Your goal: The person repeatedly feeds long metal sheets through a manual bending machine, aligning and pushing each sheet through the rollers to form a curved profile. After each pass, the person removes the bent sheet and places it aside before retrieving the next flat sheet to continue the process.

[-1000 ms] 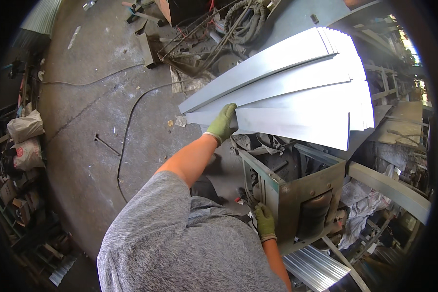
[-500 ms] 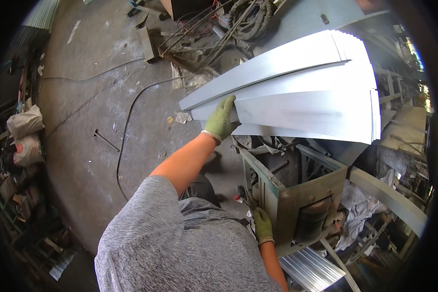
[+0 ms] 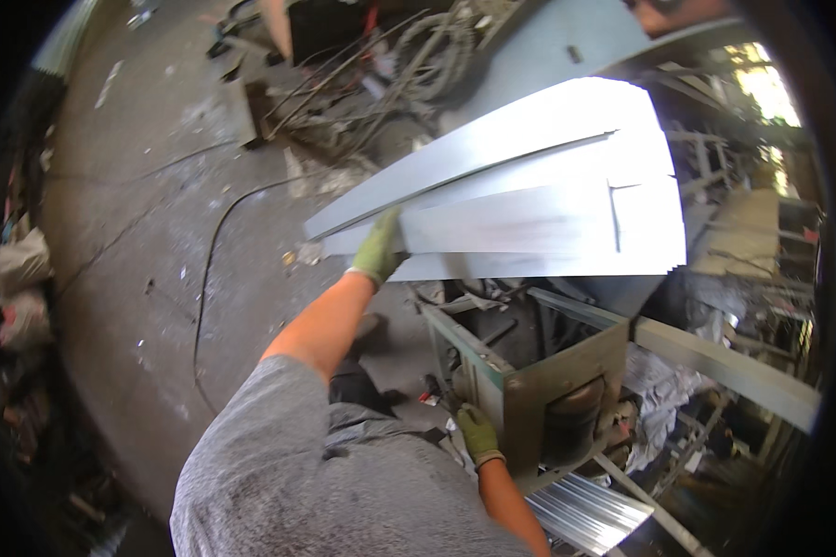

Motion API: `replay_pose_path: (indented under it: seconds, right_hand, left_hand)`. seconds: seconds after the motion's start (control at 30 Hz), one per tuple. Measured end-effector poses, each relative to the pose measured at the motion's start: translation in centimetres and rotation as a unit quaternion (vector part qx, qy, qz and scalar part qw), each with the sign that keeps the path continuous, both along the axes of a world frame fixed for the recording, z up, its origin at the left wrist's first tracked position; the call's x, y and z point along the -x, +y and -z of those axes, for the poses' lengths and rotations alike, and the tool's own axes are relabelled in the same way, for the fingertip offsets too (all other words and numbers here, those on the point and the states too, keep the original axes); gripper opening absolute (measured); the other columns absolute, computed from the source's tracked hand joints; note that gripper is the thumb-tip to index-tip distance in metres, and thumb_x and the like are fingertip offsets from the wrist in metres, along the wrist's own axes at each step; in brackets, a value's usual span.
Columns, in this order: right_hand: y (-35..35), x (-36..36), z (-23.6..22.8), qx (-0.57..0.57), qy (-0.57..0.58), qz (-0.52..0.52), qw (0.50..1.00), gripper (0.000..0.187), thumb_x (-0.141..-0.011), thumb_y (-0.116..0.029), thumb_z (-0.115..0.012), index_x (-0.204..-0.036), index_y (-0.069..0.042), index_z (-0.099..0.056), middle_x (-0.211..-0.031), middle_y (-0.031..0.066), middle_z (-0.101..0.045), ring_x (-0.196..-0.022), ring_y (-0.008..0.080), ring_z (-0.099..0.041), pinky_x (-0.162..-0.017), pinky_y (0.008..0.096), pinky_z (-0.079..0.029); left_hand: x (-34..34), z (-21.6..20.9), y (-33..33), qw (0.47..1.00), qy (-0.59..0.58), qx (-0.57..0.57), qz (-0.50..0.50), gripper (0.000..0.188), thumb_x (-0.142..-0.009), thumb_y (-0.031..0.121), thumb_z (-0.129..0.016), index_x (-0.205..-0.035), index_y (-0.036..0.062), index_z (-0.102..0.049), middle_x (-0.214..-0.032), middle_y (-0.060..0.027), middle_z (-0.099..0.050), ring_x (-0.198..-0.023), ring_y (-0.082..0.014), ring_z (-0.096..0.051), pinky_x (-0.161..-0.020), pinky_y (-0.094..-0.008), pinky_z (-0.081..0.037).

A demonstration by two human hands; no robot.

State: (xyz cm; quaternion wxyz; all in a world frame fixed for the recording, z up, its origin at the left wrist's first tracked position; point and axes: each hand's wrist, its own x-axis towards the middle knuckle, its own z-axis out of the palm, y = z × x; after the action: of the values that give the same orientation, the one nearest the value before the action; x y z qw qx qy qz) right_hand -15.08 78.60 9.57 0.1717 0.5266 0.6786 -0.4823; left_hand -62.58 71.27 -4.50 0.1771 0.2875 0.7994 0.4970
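My left hand (image 3: 378, 249), in a green glove with a pale cuff, is closed around the near left end of a flat grey metal strip (image 3: 511, 221). That strip lies over a fanned stack of long bright sheet-metal strips (image 3: 539, 121). Lower down, my right hand (image 3: 477, 433), gloved alike, rests against the left side of a greenish metal box frame (image 3: 567, 371). Its fingers are curled, and whatever they grip is hidden. A dark rounded part (image 3: 571, 427) shows through the opening in the frame's front plate.
A ribbed metal sheet (image 3: 590, 511) lies below the frame, and a long metal beam (image 3: 724, 371) runs off right. Coiled cable (image 3: 437, 56) and scrap clutter the far floor. A thin hose (image 3: 210, 269) crosses the concrete at left. Bags (image 3: 19, 265) line the left edge.
The view has shifted, so the stack, frame and both hands appear farther left. My left hand stays at the strip's end, and my right hand remains beside the frame.
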Motion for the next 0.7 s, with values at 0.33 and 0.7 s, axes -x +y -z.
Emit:
replay_pose_path:
  seconds: [0.33,0.7]
  right_hand:
    - [-1.8,0.5,-0.9,0.007,-0.040,0.007,0.999,0.047,-0.103,-0.041,-0.068,-0.135,-0.008,-0.072,-0.126,0.0148,-0.077,-0.118,0.0276,-0.071,-0.104,0.0384,-0.052]
    - [-2.2,1.0,-2.1,-0.001,-0.063,0.016,0.998,0.049,-0.101,-0.044,-0.067,-0.130,-0.005,-0.073,-0.107,0.0161,-0.077,-0.099,0.0298,-0.073,-0.092,0.0398,-0.055]
  left_hand:
    - [-0.7,-3.2,3.5,0.975,0.021,0.201,-0.097,0.108,-0.078,0.031,-0.095,-0.164,0.0075,-0.035,-0.159,-0.0229,-0.051,-0.142,-0.0420,-0.054,-0.113,-0.0476,-0.052]
    - [-3.6,-5.9,8.0,0.972,-0.048,0.121,0.197,0.055,-0.100,0.030,-0.068,-0.152,0.0148,-0.059,-0.147,-0.0175,-0.066,-0.134,-0.0415,-0.062,-0.113,-0.0478,-0.051]
